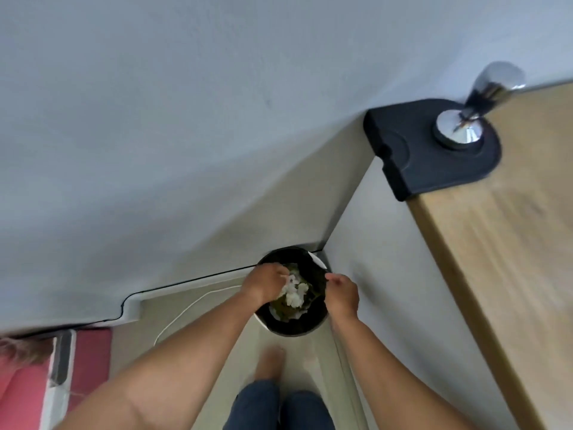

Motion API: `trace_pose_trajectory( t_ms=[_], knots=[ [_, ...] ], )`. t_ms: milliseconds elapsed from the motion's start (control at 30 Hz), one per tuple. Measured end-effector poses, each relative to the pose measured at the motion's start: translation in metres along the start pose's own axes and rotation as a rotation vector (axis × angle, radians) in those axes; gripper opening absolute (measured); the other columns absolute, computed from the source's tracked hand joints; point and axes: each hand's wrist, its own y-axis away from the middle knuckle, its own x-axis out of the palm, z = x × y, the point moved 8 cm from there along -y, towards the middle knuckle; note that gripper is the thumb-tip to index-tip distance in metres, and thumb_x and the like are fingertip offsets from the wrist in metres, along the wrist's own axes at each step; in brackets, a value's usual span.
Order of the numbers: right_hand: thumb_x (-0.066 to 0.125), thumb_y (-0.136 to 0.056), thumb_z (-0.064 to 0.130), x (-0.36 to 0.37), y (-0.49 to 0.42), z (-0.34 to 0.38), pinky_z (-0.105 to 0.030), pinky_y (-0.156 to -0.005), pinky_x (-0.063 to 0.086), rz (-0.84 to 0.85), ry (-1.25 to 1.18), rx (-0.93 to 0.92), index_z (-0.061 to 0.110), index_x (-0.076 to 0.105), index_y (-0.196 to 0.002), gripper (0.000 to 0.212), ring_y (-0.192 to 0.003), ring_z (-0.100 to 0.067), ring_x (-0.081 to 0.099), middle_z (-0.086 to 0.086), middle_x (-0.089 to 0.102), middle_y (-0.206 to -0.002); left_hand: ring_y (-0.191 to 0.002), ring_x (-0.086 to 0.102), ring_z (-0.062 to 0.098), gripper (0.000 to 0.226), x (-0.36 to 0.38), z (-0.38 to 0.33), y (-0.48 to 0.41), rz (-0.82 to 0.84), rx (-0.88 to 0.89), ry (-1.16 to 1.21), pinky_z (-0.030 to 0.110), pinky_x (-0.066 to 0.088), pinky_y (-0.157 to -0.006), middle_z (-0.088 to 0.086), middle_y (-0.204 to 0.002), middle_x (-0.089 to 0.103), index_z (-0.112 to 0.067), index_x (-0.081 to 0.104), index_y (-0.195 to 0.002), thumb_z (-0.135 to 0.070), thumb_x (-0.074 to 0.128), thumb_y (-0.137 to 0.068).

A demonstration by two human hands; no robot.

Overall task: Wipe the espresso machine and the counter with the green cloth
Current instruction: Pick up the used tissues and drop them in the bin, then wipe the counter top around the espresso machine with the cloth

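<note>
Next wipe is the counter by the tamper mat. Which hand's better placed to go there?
Right, probably. The right hand sits at the bin rim on the counter side; the left hand is on the far side, fingers down among the white waste.

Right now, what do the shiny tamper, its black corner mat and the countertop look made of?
Shiny round-based tamper: polished metal, mirror reflections. Black corner mat: matte, probably rubber or silicone, folds over the edge. Pale countertop: wood-look, faint grain; maybe laminate.
</note>
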Motion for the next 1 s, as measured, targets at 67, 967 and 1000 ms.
trace_pose_trajectory(
  t_ms=[67, 967, 1000],
  knots=[
    [0.043, -0.097, 0.015, -0.02, 0.032, 0.027, -0.033, -0.086, 0.054, 0.004, -0.032, -0.054, 0.023, 0.069, -0.107, 0.029, -0.102, -0.021, 0.064, -0.001, 0.068, -0.118, -0.109, 0.061, 0.015, 0.024, -0.029, -0.026, 0.03, -0.049, 0.042, -0.025, 0.029, 0.048, -0.094, -0.009, -0.12, 0.067, -0.036, 0.07, -0.105, -0.03, 0.052, -0.09],
    [0.057, -0.09, 0.008, -0.509, 0.333, -0.088, -0.023, -0.067, 0.037, -0.866, -0.242, -0.079, 0.019, 0.073, -0.102, 0.023, -0.082, -0.012, 0.059, 0.003, 0.069, -0.091, -0.091, 0.065, 0.007, 0.019, 0.124, -0.488, 0.397, 0.279, 1.161, -0.589, 0.026, 0.051, -0.078, -0.014, -0.095, 0.071, -0.037, 0.069, -0.101, -0.037, 0.054, -0.089],
    [0.057, -0.089, 0.008, -0.518, 0.341, -0.105, -0.022, -0.068, 0.035, -0.921, -0.211, -0.045, 0.018, 0.074, -0.101, 0.024, -0.083, -0.012, 0.059, 0.002, 0.071, -0.094, -0.092, 0.064, 0.007, 0.02, 0.139, -0.491, 0.401, 0.289, 1.177, -0.634, 0.025, 0.05, -0.077, -0.014, -0.098, 0.071, -0.036, 0.069, -0.103, -0.037, 0.055, -0.089]
  ],
)
